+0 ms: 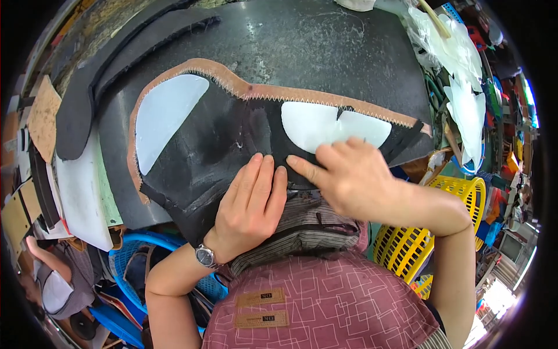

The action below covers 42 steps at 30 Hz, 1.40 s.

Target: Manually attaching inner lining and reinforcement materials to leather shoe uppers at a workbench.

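A black shoe upper (209,134) is spread on the dark work surface, with a brown zigzag-stitched strip (302,94) along its far edge. A pale half-moon stiffener (168,119) lies on its left part. On its right part sits a white notched stiffener (314,125). My left hand (250,206) rests flat on the upper's near middle, fingers stretched out. Over the near edge of the white stiffener is my right hand (357,180), slightly blurred, its fingers curled and its thumb stretched left onto the black material. Whatever its curled fingers hold, if anything, is hidden.
Dark foam strips (81,116) lie at the left of the black work surface (325,52). Crumpled clear plastic (459,75) hangs at the far right. Below the surface stand a blue basket (125,247) and a yellow basket (465,189). Another person (55,279) is at the lower left.
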### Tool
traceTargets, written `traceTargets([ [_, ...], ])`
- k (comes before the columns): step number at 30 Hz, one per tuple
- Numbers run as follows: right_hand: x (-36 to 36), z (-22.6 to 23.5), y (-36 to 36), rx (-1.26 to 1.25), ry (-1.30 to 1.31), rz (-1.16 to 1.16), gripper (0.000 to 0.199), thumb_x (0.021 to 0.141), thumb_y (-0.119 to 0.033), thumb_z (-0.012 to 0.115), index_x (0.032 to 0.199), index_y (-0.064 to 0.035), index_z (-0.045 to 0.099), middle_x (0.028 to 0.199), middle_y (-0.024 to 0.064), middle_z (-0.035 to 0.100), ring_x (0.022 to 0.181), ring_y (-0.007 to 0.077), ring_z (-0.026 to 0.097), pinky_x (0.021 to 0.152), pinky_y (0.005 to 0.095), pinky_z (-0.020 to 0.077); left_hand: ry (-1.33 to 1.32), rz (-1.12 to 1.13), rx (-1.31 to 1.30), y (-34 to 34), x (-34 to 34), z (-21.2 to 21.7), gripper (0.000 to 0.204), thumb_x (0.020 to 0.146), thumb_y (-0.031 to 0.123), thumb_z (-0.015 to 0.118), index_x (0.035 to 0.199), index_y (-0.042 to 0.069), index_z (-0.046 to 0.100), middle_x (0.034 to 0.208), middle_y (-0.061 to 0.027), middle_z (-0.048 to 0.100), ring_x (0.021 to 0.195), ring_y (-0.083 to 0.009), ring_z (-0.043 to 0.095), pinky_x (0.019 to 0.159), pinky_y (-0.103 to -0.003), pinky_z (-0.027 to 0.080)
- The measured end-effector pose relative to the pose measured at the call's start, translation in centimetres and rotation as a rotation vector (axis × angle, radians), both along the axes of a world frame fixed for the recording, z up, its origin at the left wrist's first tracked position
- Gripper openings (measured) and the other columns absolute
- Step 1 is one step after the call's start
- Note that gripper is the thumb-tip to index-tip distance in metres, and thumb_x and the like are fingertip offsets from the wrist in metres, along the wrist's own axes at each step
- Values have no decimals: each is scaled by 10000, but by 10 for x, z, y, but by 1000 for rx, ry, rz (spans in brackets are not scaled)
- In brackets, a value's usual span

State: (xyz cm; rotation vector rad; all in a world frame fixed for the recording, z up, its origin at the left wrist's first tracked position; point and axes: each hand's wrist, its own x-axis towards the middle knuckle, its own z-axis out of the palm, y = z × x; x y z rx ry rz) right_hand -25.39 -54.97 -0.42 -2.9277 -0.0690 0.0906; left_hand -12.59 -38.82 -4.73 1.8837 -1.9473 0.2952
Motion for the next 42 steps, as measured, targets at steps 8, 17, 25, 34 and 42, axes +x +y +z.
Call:
traceTargets([
  [8, 1, -9, -14, 301, -74, -77, 591, 617, -139, 639, 1194, -92, 524, 745, 48, 488, 703, 200, 532, 635, 339, 395, -19, -7, -10, 1, 1, -4, 225, 743, 39, 546, 941, -51, 607, 994, -220, 588, 965, -334, 579, 788, -369, 516],
  [17, 9, -8, -8, -48, -146, 319, 462, 649, -145, 577, 1064, 58, 583, 741, 26, 487, 668, 146, 499, 610, 269, 396, 233, -10, -59, 9, 0, -6, 347, 724, 36, 619, 1045, -71, 545, 1053, -239, 573, 1009, -369, 566, 831, -397, 496],
  [25, 4, -21, -11, 22, -181, 280, 603, 564, -169, 649, 1119, 45, 553, 697, 5, 430, 641, 147, 457, 592, 275, 373, 43, -28, 16, 10, -1, -6, 320, 744, 22, 545, 1043, -89, 574, 1041, -220, 544, 1021, -351, 535, 831, -374, 497],
  [34, 5, -19, -12, -27, -175, 288, 470, 680, -165, 563, 1094, 58, 559, 748, 30, 500, 673, 152, 504, 612, 275, 395, 245, -45, 76, 5, 10, 5, 450, 669, 36, 662, 1088, -83, 545, 1070, -197, 513, 1003, -353, 532, 844, -388, 468],
  [42, 3, -7, -4, 33, -143, 205, 575, 587, -170, 637, 1121, 21, 542, 747, 30, 503, 699, 182, 521, 652, 304, 404, -130, -122, 147, 5, 5, 16, 359, 697, 84, 530, 987, -123, 574, 1008, -207, 528, 993, -336, 515, 842, -363, 471],
])
